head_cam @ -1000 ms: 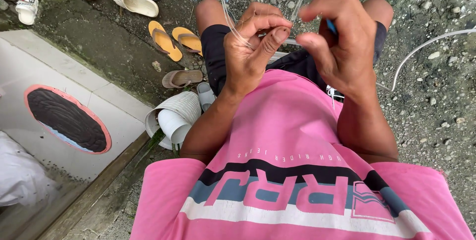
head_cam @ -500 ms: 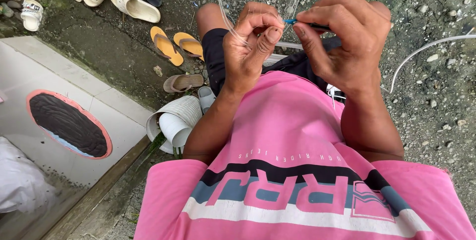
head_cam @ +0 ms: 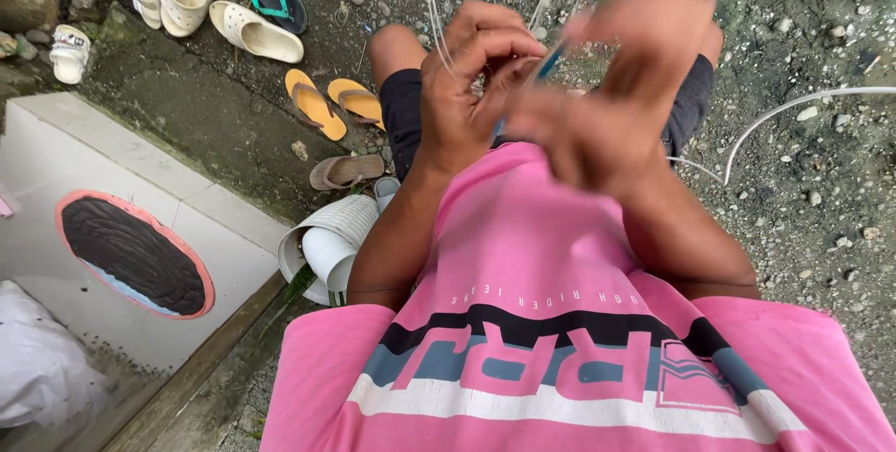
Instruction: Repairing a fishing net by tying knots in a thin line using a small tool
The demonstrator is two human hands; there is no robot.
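— What's around the person, big things first?

— The pink shirt (head_cam: 560, 340) fills the lower view; take that as the marker. Left of it lies a white tiled slab (head_cam: 112, 191) with a dark oval mat (head_cam: 131, 251). Above the slab, sandals: an orange pair (head_cam: 331, 102) and cream clogs (head_cam: 215, 13) on gravel.

— And the hands?

— Both are raised just above the shirt's collar edge. The left hand (head_cam: 471, 88) has its fingers curled, thumb and forefinger pinching thin clear line (head_cam: 434, 13) that runs up and away. The right hand (head_cam: 616, 97) is blurred; it seems closed on a small blue tool (head_cam: 549, 65), though I can't tell the grip exactly.

— Any risk?

— I'd guess the line could slip from the pinch or tangle, being slick and loose. A white tube (head_cam: 793, 107) curving right of the shirt could snag a foot.
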